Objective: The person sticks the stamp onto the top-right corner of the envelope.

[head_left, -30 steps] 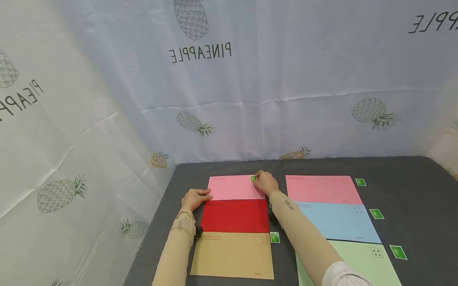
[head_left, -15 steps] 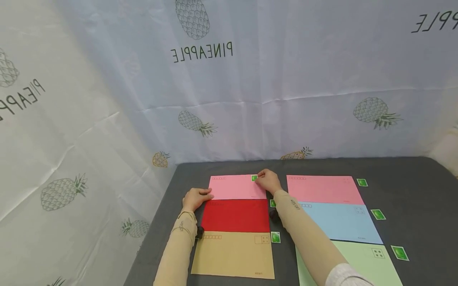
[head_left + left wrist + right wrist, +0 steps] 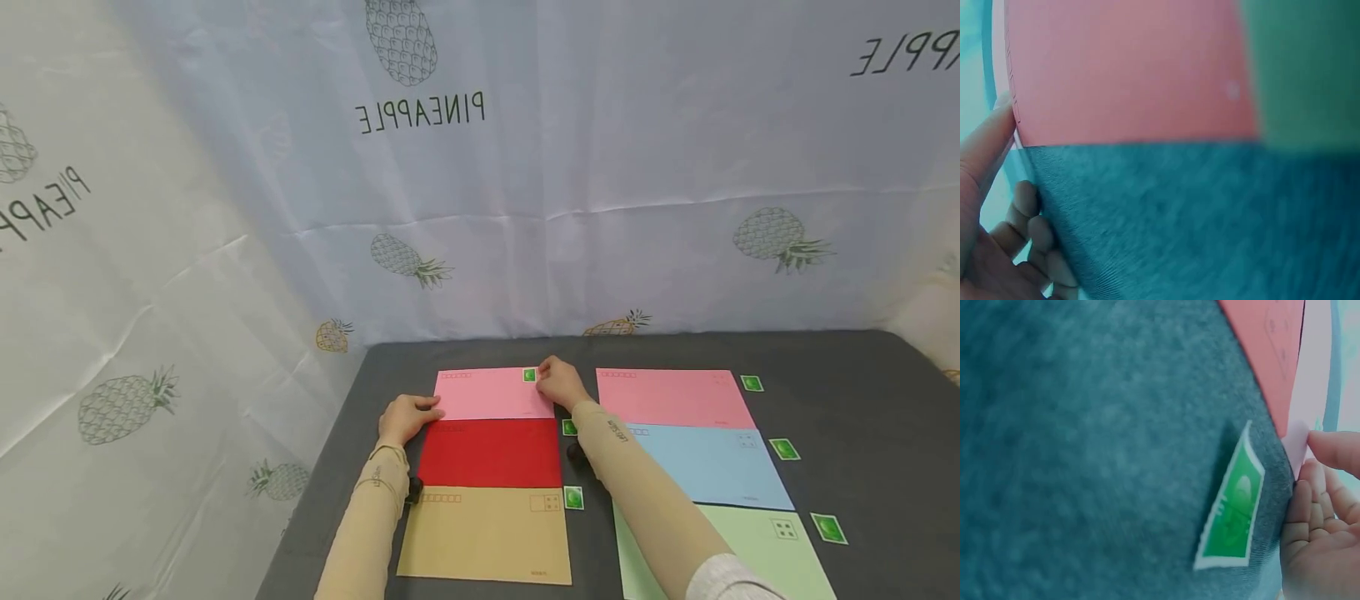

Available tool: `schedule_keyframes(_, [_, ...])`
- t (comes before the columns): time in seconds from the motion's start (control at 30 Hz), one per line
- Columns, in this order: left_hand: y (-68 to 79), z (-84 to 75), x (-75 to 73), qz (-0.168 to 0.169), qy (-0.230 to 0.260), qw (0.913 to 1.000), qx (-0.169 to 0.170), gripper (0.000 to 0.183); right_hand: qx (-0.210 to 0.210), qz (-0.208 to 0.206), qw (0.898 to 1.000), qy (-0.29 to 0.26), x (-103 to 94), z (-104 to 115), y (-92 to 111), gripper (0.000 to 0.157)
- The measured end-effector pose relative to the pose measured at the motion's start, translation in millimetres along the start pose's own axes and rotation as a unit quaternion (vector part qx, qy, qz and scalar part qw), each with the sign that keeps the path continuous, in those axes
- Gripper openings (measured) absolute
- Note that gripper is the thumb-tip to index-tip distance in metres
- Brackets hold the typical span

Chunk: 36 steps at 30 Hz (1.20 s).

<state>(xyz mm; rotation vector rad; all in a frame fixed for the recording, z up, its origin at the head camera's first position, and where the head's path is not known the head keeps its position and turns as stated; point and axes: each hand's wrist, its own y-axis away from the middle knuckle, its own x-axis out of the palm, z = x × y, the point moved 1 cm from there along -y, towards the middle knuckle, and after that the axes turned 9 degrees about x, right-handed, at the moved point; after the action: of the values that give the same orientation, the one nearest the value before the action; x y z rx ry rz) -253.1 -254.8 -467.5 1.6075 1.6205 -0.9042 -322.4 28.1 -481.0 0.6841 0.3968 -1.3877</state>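
Observation:
Pink, red and tan envelopes form the left column on the dark tabletop. My left hand (image 3: 405, 417) rests at the left edge of the pink envelope (image 3: 480, 400), its thumb lying on the paper. A green stamp (image 3: 529, 375) sits flat in that envelope's upper right corner. Just right of the stamp, my right hand (image 3: 562, 383) touches the envelope's right end with its fingertips. In the right wrist view, its thumb lies on the pale pink paper, the other fingers loosely bent. Below are the red envelope (image 3: 487, 454) and the tan envelope (image 3: 483, 542).
Loose green stamps lie beside the red envelope (image 3: 570, 427) and beside the tan one (image 3: 573, 498). The right column holds a second pink envelope (image 3: 667, 396), a blue envelope (image 3: 712, 467) and a light green envelope (image 3: 757, 550), partly under my right forearm. Several stamps (image 3: 784, 450) lie right of them.
My right fingers have slid slightly right off the stamp, which now shows whole in the corner. The stamp beside the red envelope has come into view. My left hand has stayed in place.

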Motion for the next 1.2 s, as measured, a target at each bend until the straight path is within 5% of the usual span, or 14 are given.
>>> schedule_keyframes(0.33, [0.8,-9.8,-1.8,0.009,-0.053,0.9985,0.012,0.037,-0.018,0.036,0.999,0.026,-3.1,2.0,8.2,0.040])
schedule_keyframes(0.73, [-3.2,-22.0,-2.8,0.008,-0.124,0.9911,0.048,0.034,-0.030,0.045,0.998,-0.023,-9.0,0.1,11.8,0.041])
schedule_keyframes(0.97, [-2.7,-33.2,3.2,-0.022,-0.166,0.9818,0.090,0.037,-0.039,0.050,0.997,-0.046,-14.8,1.9,15.0,0.039])
schedule_keyframes(1.2, [-8.0,-55.3,17.6,-0.048,-0.145,0.9799,0.129,0.041,-0.075,0.066,0.993,-0.058,-30.9,-3.4,18.5,0.038])
